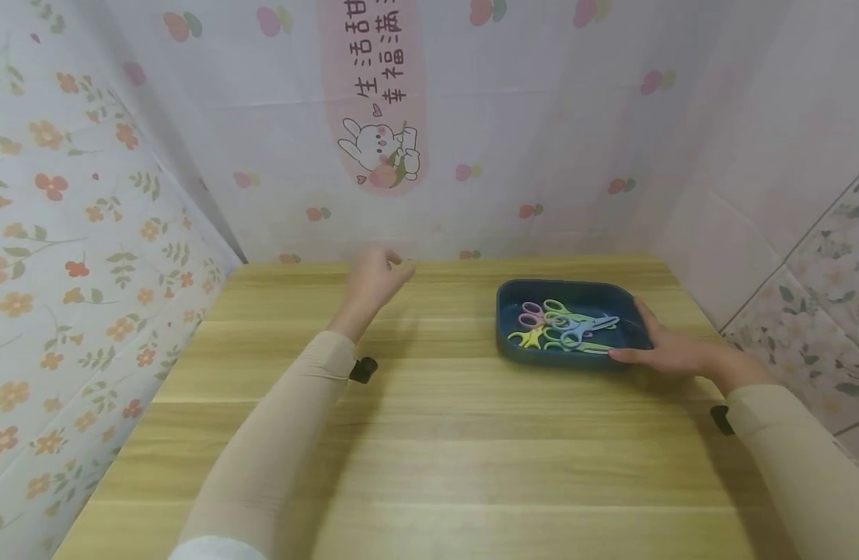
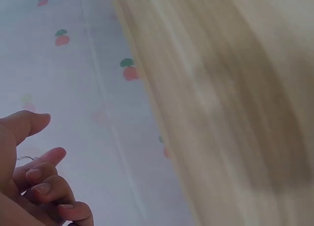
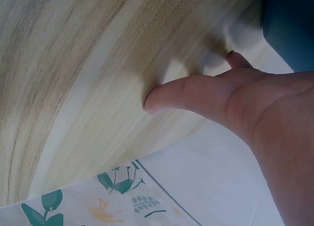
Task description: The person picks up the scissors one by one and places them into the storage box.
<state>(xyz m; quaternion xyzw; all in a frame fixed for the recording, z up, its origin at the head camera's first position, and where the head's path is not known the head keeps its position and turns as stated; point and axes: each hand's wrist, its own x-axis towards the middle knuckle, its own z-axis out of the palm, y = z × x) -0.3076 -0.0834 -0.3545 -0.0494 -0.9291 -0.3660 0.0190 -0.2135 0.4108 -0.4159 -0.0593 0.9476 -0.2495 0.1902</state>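
Observation:
My right hand (image 1: 670,350) is at the right end of a dark blue tray (image 1: 541,358). From the head, its thumb overlaps the near rim and its fingers lie along the right side. In the right wrist view the digits (image 3: 196,91) stretch over bare wood, with a corner of the tray (image 3: 289,25) behind; whether they touch it I cannot tell. Several small scissors lie heaped in the tray, including blue scissors (image 1: 572,336), pink-handled scissors (image 1: 530,317) and yellow scissors (image 1: 530,337). My left hand (image 1: 375,274) hovers near the table's far edge, fingers loosely curled, holding nothing.
The wooden table (image 1: 429,451) ends at a white printed curtain (image 1: 471,210) behind. A flowered curtain (image 1: 86,233) hangs along the left, and a tiled-pattern wall covering (image 1: 821,288) stands close on the right. Small black devices sit at both wrists.

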